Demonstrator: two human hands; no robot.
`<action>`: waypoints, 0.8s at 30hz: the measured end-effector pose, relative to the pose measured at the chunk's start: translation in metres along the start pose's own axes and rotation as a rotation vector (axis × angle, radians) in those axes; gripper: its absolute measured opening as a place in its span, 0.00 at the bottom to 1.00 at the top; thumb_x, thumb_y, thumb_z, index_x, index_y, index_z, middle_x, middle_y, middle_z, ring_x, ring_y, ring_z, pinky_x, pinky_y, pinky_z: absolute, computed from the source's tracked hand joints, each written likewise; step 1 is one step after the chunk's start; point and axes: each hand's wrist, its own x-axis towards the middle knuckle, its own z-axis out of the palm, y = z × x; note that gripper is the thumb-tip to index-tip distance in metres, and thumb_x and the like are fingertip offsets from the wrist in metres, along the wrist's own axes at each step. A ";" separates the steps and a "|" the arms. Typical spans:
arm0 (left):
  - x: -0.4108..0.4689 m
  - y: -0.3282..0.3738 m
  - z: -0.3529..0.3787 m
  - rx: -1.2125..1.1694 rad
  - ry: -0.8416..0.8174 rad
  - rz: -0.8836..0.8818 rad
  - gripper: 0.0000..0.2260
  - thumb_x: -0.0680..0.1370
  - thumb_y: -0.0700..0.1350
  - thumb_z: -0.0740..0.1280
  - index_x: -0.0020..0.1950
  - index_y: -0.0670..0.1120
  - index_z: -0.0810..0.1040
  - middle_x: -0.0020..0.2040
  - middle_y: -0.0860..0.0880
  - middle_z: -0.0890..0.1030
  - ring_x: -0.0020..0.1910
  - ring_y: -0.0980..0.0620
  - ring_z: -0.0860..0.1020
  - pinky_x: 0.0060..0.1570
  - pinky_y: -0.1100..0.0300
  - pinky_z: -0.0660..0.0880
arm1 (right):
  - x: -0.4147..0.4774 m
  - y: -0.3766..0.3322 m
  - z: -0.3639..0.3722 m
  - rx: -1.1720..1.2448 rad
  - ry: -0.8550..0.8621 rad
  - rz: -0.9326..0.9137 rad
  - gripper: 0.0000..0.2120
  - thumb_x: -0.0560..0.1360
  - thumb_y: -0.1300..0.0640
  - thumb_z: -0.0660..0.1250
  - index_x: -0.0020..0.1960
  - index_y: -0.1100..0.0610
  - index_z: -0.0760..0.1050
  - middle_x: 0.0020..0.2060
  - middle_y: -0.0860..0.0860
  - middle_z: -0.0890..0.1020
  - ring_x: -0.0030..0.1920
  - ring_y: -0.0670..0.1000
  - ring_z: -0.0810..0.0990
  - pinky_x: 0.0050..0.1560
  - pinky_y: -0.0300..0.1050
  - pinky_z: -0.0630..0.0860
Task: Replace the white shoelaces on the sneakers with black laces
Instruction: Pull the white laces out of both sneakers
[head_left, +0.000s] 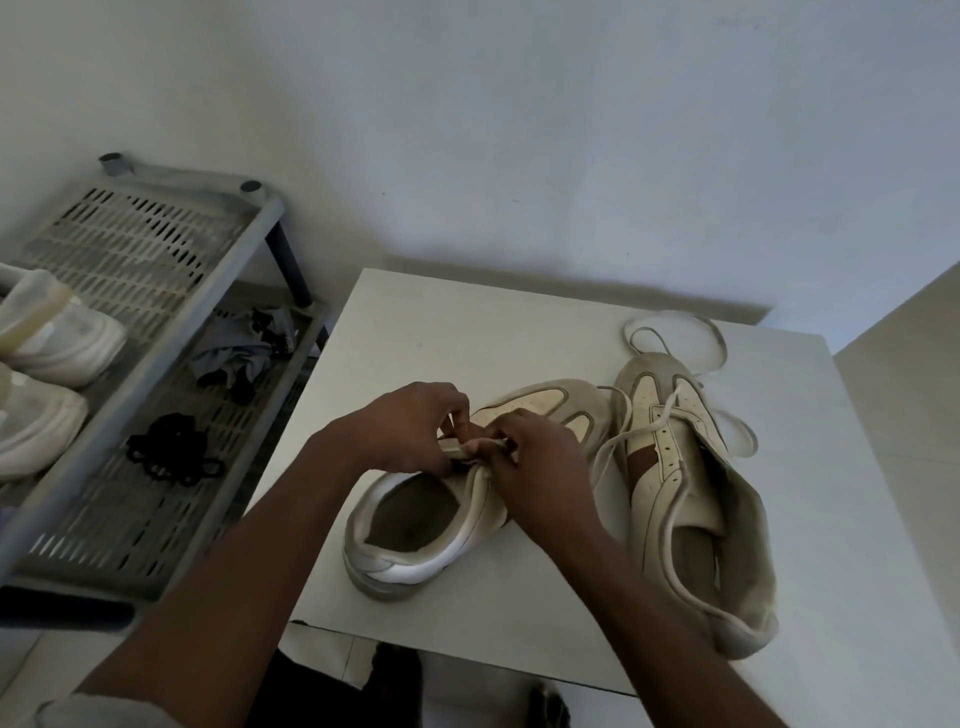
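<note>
While both hands meet over the near sneaker (415, 525) at the middle of the bench (415, 322), the left hand (410, 426) pinches its white lace (467, 446) with curled fingers, and the right hand (540, 457) pinches it alongside. The second sneaker (691, 499) lies at 3 o'clock. Black laces (171, 452) rest on the rack (104, 249) at 9 o'clock.

One wide-angle camera sitting on my head, facing forward and tilting steeply down, hovering close over the white table (415, 322), catching the shoe rack (130, 244) at my left, corners seemingly bending.
</note>
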 end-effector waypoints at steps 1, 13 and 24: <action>0.000 -0.001 -0.001 -0.012 -0.004 0.001 0.15 0.63 0.41 0.75 0.39 0.56 0.72 0.49 0.53 0.77 0.50 0.53 0.76 0.53 0.48 0.75 | 0.002 0.002 -0.002 0.091 0.050 0.078 0.05 0.76 0.57 0.68 0.46 0.56 0.81 0.40 0.50 0.83 0.40 0.47 0.79 0.43 0.45 0.76; 0.003 0.002 0.003 -0.014 -0.008 0.003 0.16 0.64 0.39 0.76 0.38 0.54 0.71 0.47 0.53 0.76 0.48 0.53 0.75 0.51 0.52 0.75 | 0.009 0.015 -0.027 0.047 -0.203 0.031 0.17 0.76 0.54 0.68 0.65 0.48 0.74 0.59 0.46 0.78 0.58 0.47 0.74 0.60 0.50 0.73; 0.002 0.002 0.004 -0.041 -0.033 0.003 0.17 0.64 0.37 0.75 0.38 0.56 0.72 0.53 0.51 0.76 0.54 0.52 0.75 0.53 0.51 0.75 | 0.018 0.033 -0.042 -0.080 0.252 0.038 0.17 0.70 0.72 0.64 0.50 0.55 0.83 0.45 0.53 0.82 0.45 0.53 0.80 0.44 0.45 0.74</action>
